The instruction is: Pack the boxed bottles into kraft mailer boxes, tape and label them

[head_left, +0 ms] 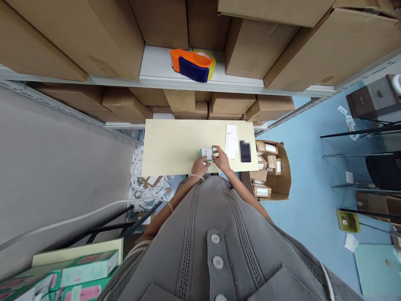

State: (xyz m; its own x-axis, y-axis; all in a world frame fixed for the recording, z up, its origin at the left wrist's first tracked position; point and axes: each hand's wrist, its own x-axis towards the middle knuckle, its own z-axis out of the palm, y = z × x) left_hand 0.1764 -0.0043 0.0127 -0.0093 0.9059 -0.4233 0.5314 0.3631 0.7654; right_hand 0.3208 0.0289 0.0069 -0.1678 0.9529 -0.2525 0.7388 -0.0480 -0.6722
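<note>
A small white box with green edges (pixel 206 152) is between my two hands, at the front part of the pale yellow tabletop (pixel 175 144). My left hand (pixel 200 166) grips its lower left side, thumb and fingers curled in. On the right edge of the same box, the thumb and fingers of my right hand (pixel 221 159) are closed. Some dark marks show on the box's white face, too small to read. To the right of my right hand lie white paper slips (pixel 231 140), and beside them a dark phone-like rectangle (pixel 245 151) whose top is blurred out.
An orange and blue tape dispenser (pixel 192 65) sits on the shelf above, among brown cartons (pixel 250 48). Right of the table, an open carton (pixel 284 175) holds several small parcels. Paper scraps (pixel 147 188) cover the floor at left. Green boxes (pixel 90 265) are stacked at lower left.
</note>
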